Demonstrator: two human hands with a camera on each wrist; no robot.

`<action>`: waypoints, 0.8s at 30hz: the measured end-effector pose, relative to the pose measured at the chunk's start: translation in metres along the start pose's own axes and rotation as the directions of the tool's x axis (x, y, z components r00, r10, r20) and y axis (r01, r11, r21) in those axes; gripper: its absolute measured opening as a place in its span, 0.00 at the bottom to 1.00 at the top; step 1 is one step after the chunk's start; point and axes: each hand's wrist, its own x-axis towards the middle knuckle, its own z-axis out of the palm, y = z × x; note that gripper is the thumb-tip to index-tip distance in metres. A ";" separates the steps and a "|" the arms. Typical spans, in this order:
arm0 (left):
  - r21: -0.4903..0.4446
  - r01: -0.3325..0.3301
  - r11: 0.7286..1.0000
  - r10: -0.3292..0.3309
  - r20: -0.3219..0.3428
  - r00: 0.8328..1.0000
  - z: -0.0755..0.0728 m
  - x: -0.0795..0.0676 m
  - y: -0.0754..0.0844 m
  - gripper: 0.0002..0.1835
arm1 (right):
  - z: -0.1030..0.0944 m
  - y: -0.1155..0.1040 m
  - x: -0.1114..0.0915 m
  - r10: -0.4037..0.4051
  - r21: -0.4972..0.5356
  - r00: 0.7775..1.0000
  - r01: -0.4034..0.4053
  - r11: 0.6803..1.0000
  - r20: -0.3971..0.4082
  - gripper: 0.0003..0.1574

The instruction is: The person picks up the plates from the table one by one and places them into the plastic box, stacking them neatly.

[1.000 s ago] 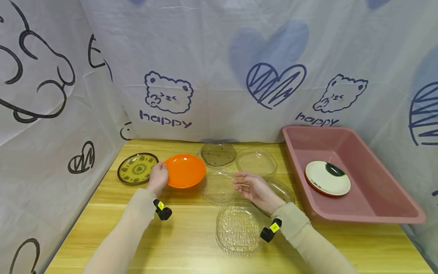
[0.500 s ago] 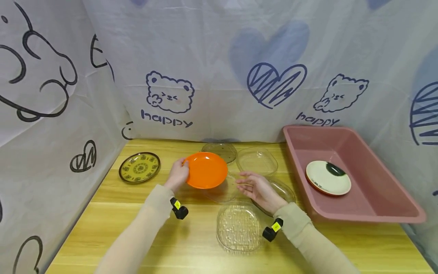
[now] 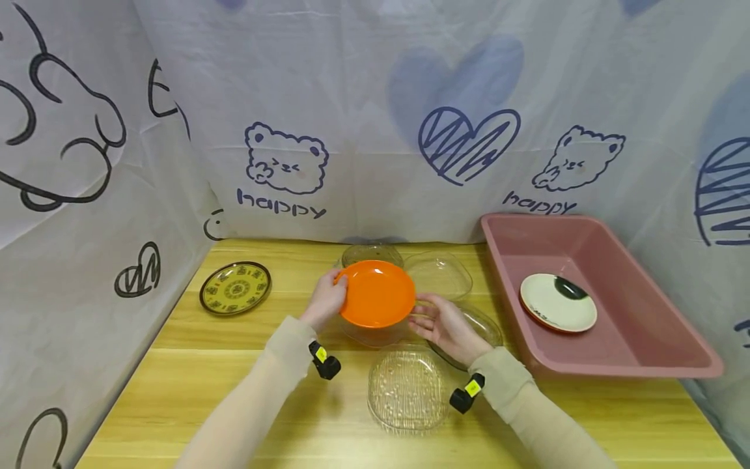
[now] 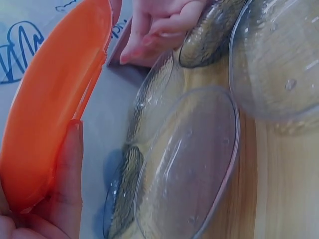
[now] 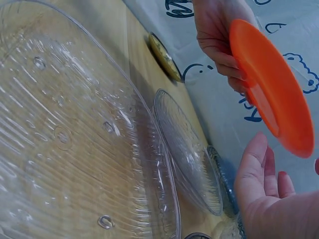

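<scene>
My left hand point(image 3: 327, 299) grips the left rim of an orange plate point(image 3: 377, 294), thumb on one face and fingers on the other. In the left wrist view, the plate point(image 4: 57, 107) is held tilted, above the clear plastic lids. My right hand point(image 3: 446, 329) is at the plate's right edge with its fingers loosely spread. In the right wrist view, the right hand's fingers point(image 5: 269, 174) are just below the plate's edge, with a small gap visible. Beneath the orange plate, a clear lid point(image 3: 369, 335) is partly hidden.
A pink tub point(image 3: 633, 365) at the right holds a white plate with a dark green patch point(image 3: 559, 303). A yellow patterned plate point(image 3: 236, 288) lies at the left. More clear lids point(image 3: 408, 391) lie about the wooden table point(image 3: 193, 397). A printed cloth point(image 3: 375, 163) hangs behind.
My left hand has carried the orange plate rightward, away from the yellow plate, over the clear lids to my right hand. The right hand has stayed nearly still.
</scene>
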 end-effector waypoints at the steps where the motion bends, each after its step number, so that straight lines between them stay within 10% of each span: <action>1: 0.002 -0.007 1.000 0.007 0.001 1.000 0.002 -0.001 0.001 0.22 | 0.001 0.000 0.000 0.002 0.010 1.000 -0.002 1.000 -0.006 0.12; 24: 0.004 -0.071 0.997 0.070 0.062 0.996 0.028 -0.012 0.007 0.21 | 0.007 0.000 0.002 -0.010 0.119 1.000 0.010 0.993 0.004 0.28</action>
